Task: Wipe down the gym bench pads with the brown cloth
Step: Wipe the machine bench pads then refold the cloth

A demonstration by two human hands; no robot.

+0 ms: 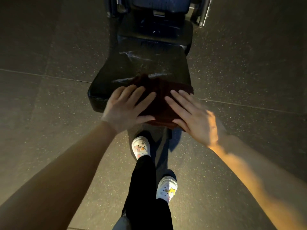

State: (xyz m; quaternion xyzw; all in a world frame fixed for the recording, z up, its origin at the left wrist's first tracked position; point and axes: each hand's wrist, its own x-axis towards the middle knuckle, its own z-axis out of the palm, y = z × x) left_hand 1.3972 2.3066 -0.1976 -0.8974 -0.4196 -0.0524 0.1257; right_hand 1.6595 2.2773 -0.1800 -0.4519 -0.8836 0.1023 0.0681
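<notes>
Head view — flat hands on cloth

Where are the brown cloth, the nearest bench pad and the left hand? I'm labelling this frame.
brown cloth [163,95]: head view, its middle, between the hands.
nearest bench pad [132,67]: head view, bare top.
left hand [126,107]: head view, its back.

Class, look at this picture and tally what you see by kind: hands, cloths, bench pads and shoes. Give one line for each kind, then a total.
Hands: 2, the left hand and the right hand, both flat on the cloth
Brown cloth: 1
Bench pads: 2, the near pad and the far pad
White shoes: 2, and
Total: 7
</notes>
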